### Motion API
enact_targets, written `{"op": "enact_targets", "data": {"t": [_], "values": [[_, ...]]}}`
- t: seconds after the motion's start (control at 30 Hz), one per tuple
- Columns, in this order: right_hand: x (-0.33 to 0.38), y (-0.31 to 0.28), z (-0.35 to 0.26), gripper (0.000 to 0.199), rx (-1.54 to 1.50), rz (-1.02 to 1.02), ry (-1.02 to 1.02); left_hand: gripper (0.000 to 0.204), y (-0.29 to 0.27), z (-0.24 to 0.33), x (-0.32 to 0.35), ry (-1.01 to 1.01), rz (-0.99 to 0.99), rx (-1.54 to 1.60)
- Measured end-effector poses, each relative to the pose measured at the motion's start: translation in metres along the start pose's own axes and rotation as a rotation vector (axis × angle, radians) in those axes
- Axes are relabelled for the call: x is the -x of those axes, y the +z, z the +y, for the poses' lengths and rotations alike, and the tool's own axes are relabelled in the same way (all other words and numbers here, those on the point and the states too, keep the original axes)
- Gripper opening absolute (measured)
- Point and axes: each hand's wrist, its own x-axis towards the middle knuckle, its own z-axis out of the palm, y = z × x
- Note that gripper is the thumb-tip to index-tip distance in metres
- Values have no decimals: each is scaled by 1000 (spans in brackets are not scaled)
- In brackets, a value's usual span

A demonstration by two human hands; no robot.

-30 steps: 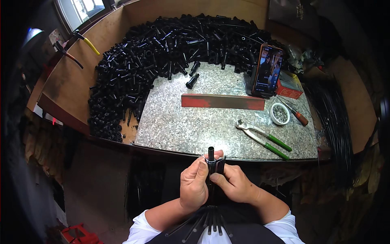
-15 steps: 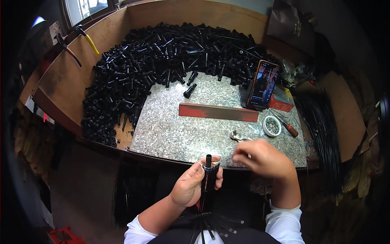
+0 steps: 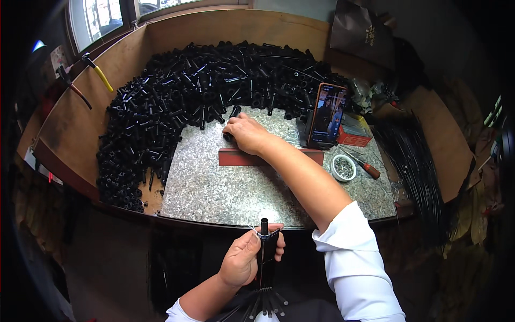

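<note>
My left hand (image 3: 240, 260) is closed around an upright black tube (image 3: 264, 226) with thin black ribs bundled along it, like part of an umbrella frame. A thin wire (image 3: 254, 232) loops round it near the top. Below, the rib ends (image 3: 266, 304) fan out over my lap. My right arm stretches across the tabletop, and my right hand (image 3: 247, 133) has its fingers curled over a black plastic fitting (image 3: 229, 137), mostly hidden under them. Another black fitting (image 3: 235, 111) lies just beyond, by the edge of the pile.
A heap of black plastic fittings (image 3: 139, 107) curves round the stone-patterned tabletop (image 3: 209, 193). A red bar (image 3: 234, 158) lies under my right forearm. To the right are a propped phone (image 3: 327, 115), a white cup of small metal pieces (image 3: 343, 168), a screwdriver (image 3: 369, 170) and black rods (image 3: 413, 161).
My right hand has gone from near the table's front edge forward and left to the black fitting. My left hand keeps its hold. The view has shifted slightly; my forearm covers the metal tool.
</note>
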Motion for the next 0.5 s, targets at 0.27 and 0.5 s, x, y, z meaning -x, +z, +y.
{"op": "enact_targets", "data": {"t": [0.27, 0.5], "values": [[40, -43, -9, 33, -223, 184, -91, 51, 3, 1, 0, -10, 33, -11], [133, -126, -59, 25, -968, -171, 212, 53, 1, -2, -3, 9, 34, -63]]}}
